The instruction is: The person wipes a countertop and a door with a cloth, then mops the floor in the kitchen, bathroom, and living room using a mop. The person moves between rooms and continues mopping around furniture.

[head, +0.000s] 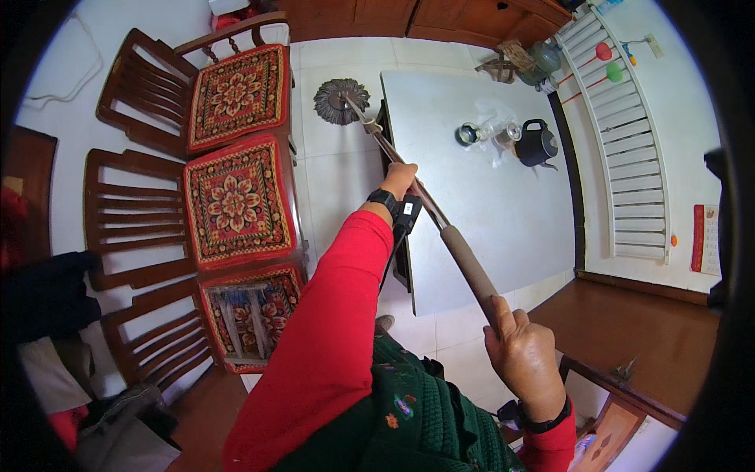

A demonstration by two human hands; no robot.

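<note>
My left hand [401, 178] is closed around the middle of a mop's shaft. My right hand [524, 354] grips the top end of the same mop [469, 265], at its brown padded handle, with the thumb laid along it. The shaft slants away to the far left, passing over the near left edge of a grey table [472, 236]. At its far end the round grey string mop head [342, 101] rests on the pale tiled floor [339, 194], between the table and a wooden bench.
Patterned red cushions [239, 203] cover the wooden bench [138, 218] on the left; a small wooden stool [245, 324] lies on one. On the table stand a black kettle [537, 144] and glass jars [470, 134]. A white radiator [625, 147] lines the right wall. Wooden cabinets [407, 20] stand at the back.
</note>
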